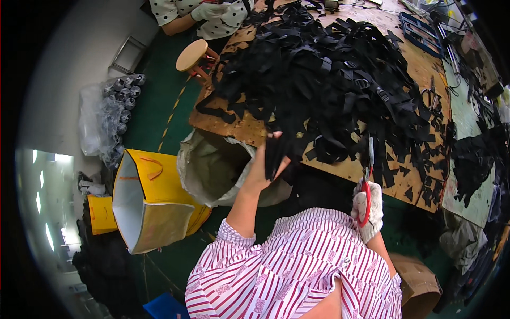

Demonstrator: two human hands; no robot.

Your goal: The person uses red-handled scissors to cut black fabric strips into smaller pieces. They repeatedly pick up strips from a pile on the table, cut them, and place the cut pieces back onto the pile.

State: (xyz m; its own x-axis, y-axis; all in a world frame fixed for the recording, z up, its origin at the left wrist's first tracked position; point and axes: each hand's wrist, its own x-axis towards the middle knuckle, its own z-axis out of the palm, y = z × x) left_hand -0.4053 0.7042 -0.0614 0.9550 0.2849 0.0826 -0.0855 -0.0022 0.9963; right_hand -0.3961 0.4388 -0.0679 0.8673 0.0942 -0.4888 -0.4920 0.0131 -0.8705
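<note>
A large tangled heap of black webbing straps [313, 69], some with buckles, covers much of the wooden table [390, 183]. At the table's near edge, my bare left hand [258, 171] is closed around a bunch of black straps [274, 154]. My right hand [374, 210] wears a white knitted glove and grips red-handled scissors [366, 194]. Their blades point away from me, over the table edge. Whether the blades are apart or together I cannot tell.
Below my left hand, a whitish woven sack [192, 181] gapes at the table's edge. Beside it lies a yellow bag [154, 175]. A round wooden stool [192, 55] stands farther back, near a person in a dotted top [183, 6]. More scissors [431, 98] and a blue tray [421, 34] lie right.
</note>
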